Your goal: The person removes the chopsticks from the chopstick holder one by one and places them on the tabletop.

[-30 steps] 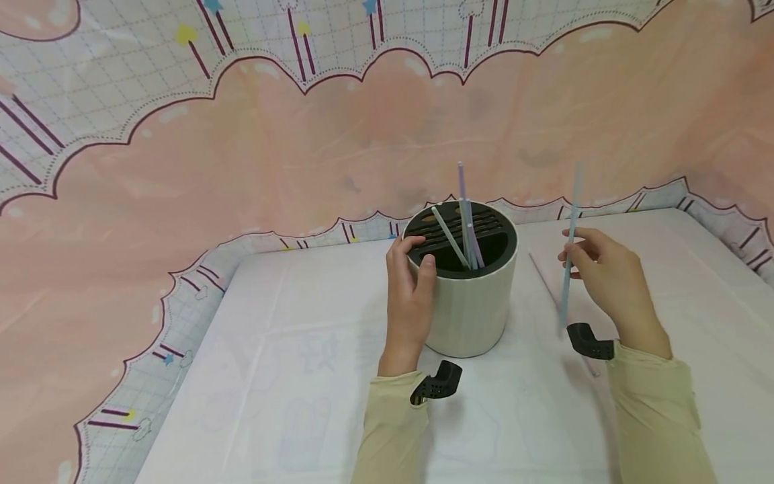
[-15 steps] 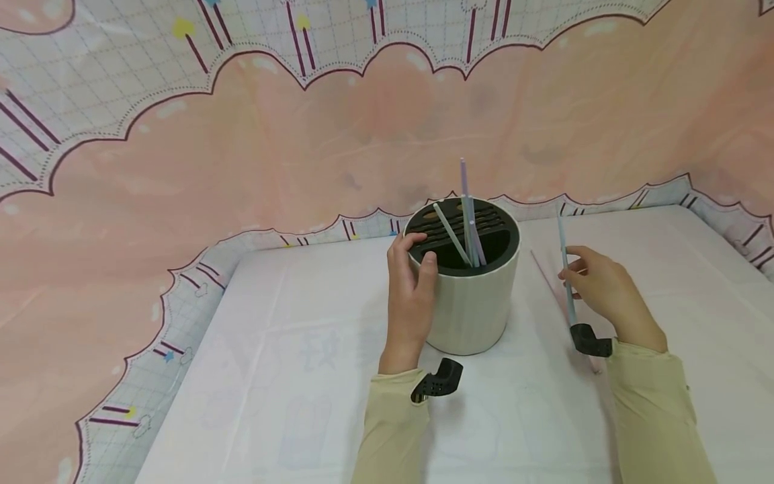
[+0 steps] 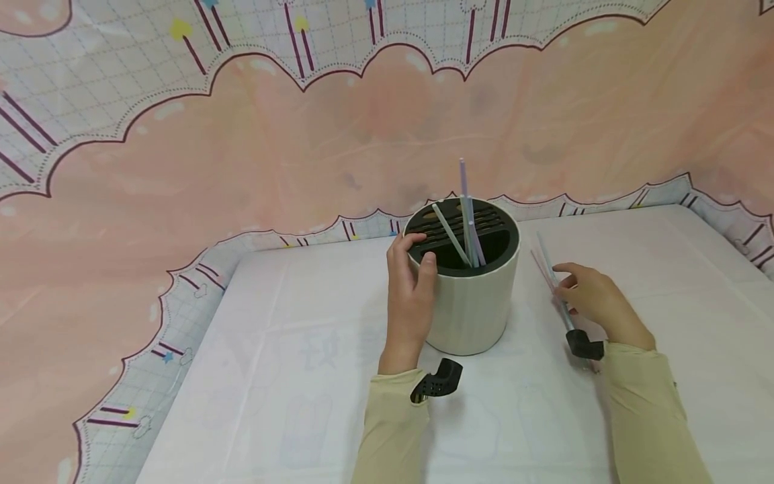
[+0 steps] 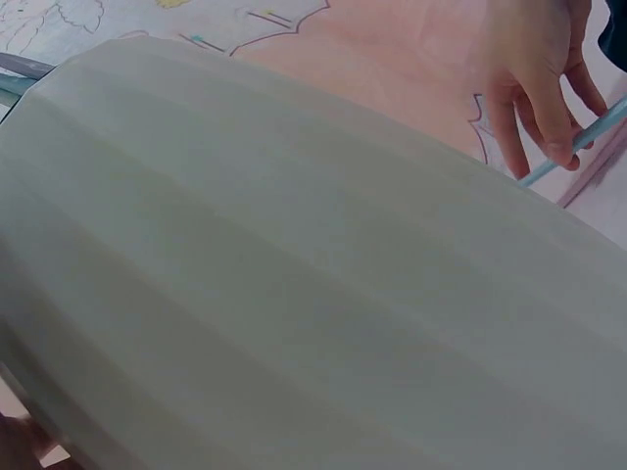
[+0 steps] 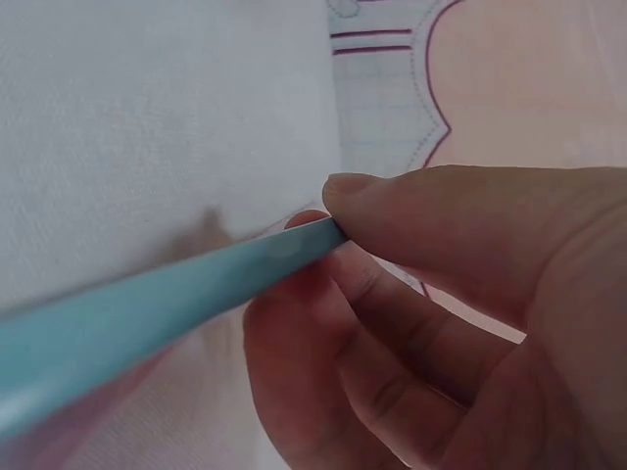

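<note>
In the head view my left hand [image 3: 411, 309] grips the near left side of a cream cylindrical holder [image 3: 474, 312] with a black slotted top, its thumb and fingers at the rim. Several straws lean in the wide opening, among them a pale green straw [image 3: 449, 232] and a purple straw [image 3: 463, 176]. My right hand [image 3: 595, 299] pinches a light blue straw [image 5: 147, 299] between thumb and fingers, low over the table to the right of the holder. A pink straw [image 3: 539, 267] lies on the table beneath it, partly covered by the blue straw and the hand.
A white cloth [image 3: 284, 403] covers the table. Behind it hangs a peach backdrop [image 3: 272, 161] with scalloped patterned bands. Black wrist cameras, a left one [image 3: 438, 380] and a right one [image 3: 585, 345], sit at the sleeve cuffs.
My right hand has come down and slightly nearer the pink straw; the blue straw has gone from upright to tilted, its top leaning left. The left hand and holder keep their place.
</note>
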Motion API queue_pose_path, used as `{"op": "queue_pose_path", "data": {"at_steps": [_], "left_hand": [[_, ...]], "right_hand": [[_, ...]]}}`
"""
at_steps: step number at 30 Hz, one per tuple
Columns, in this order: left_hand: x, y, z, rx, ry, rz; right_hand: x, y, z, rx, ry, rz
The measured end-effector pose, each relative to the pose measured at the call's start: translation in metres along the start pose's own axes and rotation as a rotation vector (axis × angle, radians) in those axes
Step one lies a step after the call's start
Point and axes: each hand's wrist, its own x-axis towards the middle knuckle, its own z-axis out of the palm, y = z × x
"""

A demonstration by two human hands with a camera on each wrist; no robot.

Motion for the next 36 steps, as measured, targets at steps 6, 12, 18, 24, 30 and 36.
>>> {"op": "queue_pose_path", "data": {"at_steps": [6, 12, 18, 24, 30, 36], "left_hand": [[0.000, 0.001, 0.000, -0.003, -0.003, -0.018], [0.000, 0.001, 0.000, -0.009, -0.006, -0.021], [-0.001, 0.001, 0.000, -0.007, -0.002, -0.016], [-0.001, -0.001, 0.000, -0.003, -0.001, -0.006], [-0.001, 0.000, -0.001, -0.005, 0.001, 0.001], [-0.003, 0.001, -0.001, -0.004, -0.001, -0.007]], "right_hand": [[0.003, 0.001, 0.004, 0.002, -0.033, 0.030], [0.005, 0.002, 0.007, -0.004, -0.058, 0.033], [0.007, 0.002, 0.010, -0.007, -0.043, 0.025], [0.007, 0.002, 0.011, -0.028, -0.039, 0.015], [0.006, 0.000, 0.012, -0.040, -0.035, 0.013], [0.005, 0.001, 0.013, -0.033, -0.041, 0.046]]}}
